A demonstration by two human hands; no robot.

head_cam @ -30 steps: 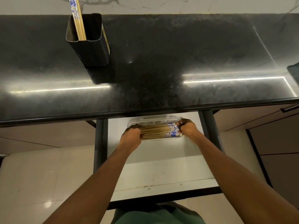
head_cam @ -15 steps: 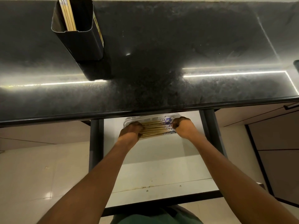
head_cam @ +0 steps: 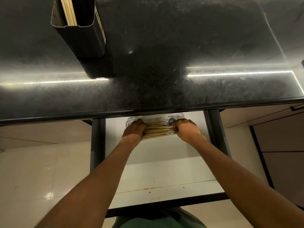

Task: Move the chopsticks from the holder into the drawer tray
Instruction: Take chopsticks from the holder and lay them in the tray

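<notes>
A bundle of wooden chopsticks with blue-patterned ends lies crosswise in a white tray at the back of the open drawer, partly tucked under the counter edge. My left hand is closed over the bundle's left end. At the right end, my right hand grips the patterned tips. A black rectangular holder stands on the counter at top left. Several chopsticks remain upright inside it.
The black stone countertop overhangs the white drawer, which has dark side rails. Pale floor tiles lie to the left. Cabinet fronts are on the right. My green clothing shows at the bottom edge.
The camera has tilted down and closer, so the holder has slid up in view. Both hands stay clamped on the bundle's ends, pushed slightly deeper under the counter edge.
</notes>
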